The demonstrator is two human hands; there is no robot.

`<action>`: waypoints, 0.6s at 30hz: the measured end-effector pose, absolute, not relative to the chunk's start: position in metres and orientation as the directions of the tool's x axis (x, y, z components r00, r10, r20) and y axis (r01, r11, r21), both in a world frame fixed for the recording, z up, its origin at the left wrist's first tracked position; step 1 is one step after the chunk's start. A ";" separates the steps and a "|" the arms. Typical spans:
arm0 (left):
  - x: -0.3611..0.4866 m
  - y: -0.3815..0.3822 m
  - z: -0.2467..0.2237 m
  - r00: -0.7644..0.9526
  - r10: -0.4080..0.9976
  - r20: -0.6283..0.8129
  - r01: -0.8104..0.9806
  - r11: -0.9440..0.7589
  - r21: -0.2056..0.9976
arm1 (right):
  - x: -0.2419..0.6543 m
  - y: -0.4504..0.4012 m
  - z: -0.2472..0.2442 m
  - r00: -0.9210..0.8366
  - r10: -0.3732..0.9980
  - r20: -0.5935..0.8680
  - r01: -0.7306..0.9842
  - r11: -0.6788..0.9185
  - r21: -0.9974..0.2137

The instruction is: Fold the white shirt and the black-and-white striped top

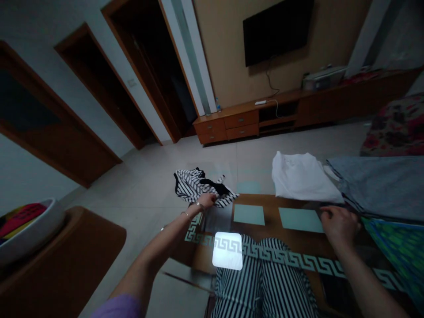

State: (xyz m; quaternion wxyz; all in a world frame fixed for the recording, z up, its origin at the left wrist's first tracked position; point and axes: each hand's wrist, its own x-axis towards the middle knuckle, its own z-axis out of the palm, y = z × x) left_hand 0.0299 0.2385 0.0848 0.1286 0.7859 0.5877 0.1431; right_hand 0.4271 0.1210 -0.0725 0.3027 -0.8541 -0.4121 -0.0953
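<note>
Above the low glass table (270,232), the left hand (207,201) pinches the edge of a striped shirt (194,185) out over the floor, while the half-open right hand (339,226) grips nothing beside a teal mat (300,220). So thin a pinch could let the shirt slip and drop to the floor.

You wear a pale lilac fabric sleeve (119,307) on your left arm. On your left forearm (155,247) sit two thin metal bangles, one at the wrist (199,206) and one just above it (184,214). Your loose trousers (265,278) carry black and white vertical stripes.
</note>
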 end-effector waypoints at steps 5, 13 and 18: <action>0.058 0.095 0.041 0.806 0.545 -0.230 0.542 -0.526 0.655 | 0.427 0.114 -0.054 0.681 0.684 0.261 0.680 -0.459 -0.571; 0.021 0.022 0.053 0.788 0.591 0.172 0.316 -0.628 0.711 | 0.303 -0.003 0.055 0.454 0.765 0.457 0.694 0.019 -0.720; -0.036 0.078 0.047 0.548 0.799 0.246 0.585 -0.577 0.570 | 0.161 -0.091 0.043 -0.099 0.932 0.349 0.732 0.306 -0.609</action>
